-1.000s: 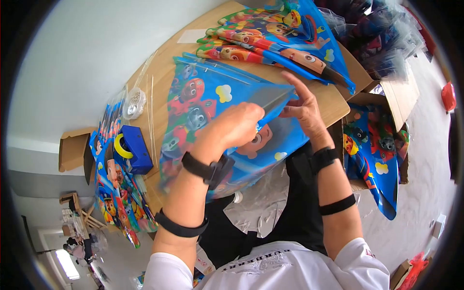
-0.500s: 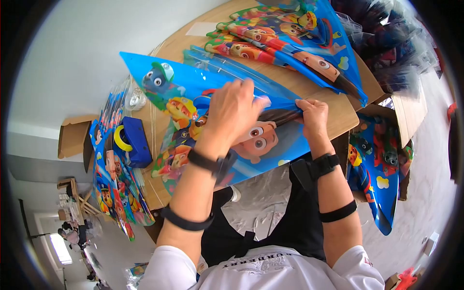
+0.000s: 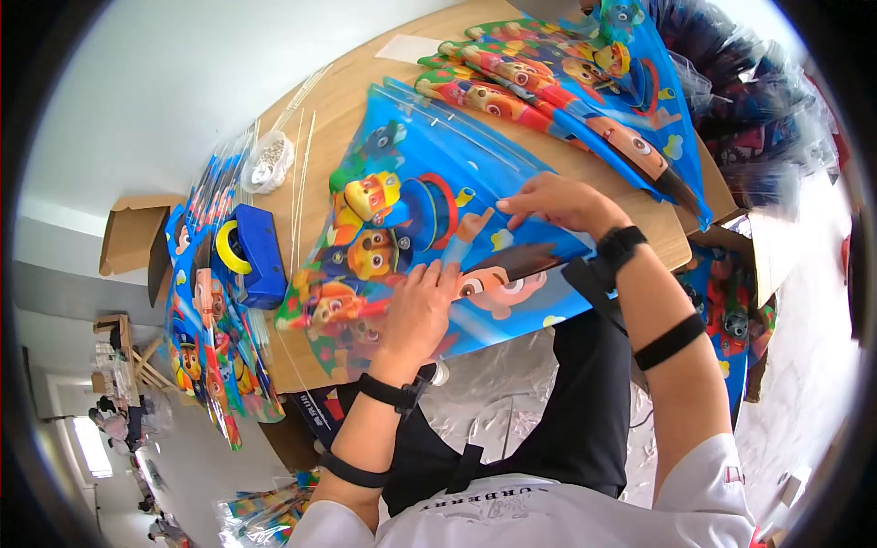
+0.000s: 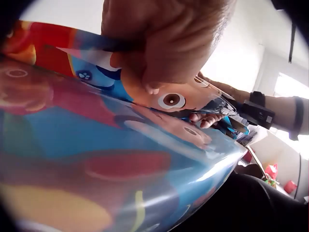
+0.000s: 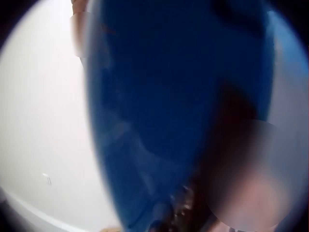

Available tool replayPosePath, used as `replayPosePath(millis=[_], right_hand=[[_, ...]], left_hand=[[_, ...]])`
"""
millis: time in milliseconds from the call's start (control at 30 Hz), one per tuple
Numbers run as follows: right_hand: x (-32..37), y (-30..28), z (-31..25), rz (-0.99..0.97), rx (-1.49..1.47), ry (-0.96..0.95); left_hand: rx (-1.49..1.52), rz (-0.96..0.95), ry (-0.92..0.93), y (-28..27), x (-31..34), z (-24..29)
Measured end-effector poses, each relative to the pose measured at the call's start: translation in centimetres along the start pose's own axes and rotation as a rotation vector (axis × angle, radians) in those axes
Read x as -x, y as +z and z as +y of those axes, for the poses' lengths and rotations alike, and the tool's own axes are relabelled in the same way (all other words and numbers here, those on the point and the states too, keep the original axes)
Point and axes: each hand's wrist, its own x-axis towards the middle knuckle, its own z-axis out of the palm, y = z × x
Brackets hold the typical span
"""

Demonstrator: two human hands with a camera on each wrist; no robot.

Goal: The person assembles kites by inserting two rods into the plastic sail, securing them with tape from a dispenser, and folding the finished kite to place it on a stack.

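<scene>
Head view, kite: a blue cartoon-print kite (image 3: 411, 205) lies spread on the wooden surface (image 3: 338, 100), its near edge overhanging.
Head view, left grip (image 3: 420, 310): spread, fingers straight and flat on the kite's near part.
Head view, right grip (image 3: 557, 201): fingertips on the kite by its right edge; thumb hidden, so pinching or only pressing cannot be told.
Head view, around: stacked kites (image 3: 585, 82) behind; blue tape dispenser (image 3: 256, 256) to the left.
Left wrist view: left grip (image 4: 159, 43) pressed on the kite (image 4: 96, 145); right grip (image 4: 208, 118) beyond.
Right wrist view: blurred blue kite (image 5: 183, 96) fills the frame.
</scene>
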Motion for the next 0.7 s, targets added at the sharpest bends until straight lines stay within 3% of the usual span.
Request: replayPosePath(millis=[67,133,200,333,400,467,533,600,633,700], right_hand=[[-2.3,1.3,-1.1,0.343,0.233,-0.112],[-3.3,2.3,-2.7,0.336,0.327,-0.081],[-3.7,2.9,-3.4,0.329,0.425,-0.042],[-3.8,4.6,-3.7,0.314,0.551,-0.202],[-3.4,5.7,-4.2,0.213,-0.009,-0.114],[-3.8,6.4,-3.5,0.232,-0.147,-0.143],[-4.1,6.4,-3.0,0.427,-0.492,-0.384],[-2.9,4.8,-3.5,0.599,-0.39,-0.658],[-1.8,4.0,-4.1,0.58,-0.537,-0.775],[-1.0,1.3,-4.2,0.777,-0.507,-0.884]], left_hand=[[-0.006,0.017,-0.021,0.7,0.5,-0.3],[-0.072,0.115,0.002,1.7,0.9,-0.6],[-0.044,0.08,-0.006,1.8,1.2,-0.9],[-0.13,0.135,0.007,2.3,1.5,-0.8],[-0.157,0.131,-0.011,2.2,1.4,-0.5],[-0.154,0.11,-0.047,2.2,1.1,-0.4],[-0.196,0.149,-0.047,1.3,0.6,-0.5],[-0.256,0.215,-0.029,-0.2,-0.4,-0.5],[-0.274,0.247,-0.012,-1.1,-1.4,-0.5],[-0.242,0.329,-0.007,-3.3,-4.0,0.7]])
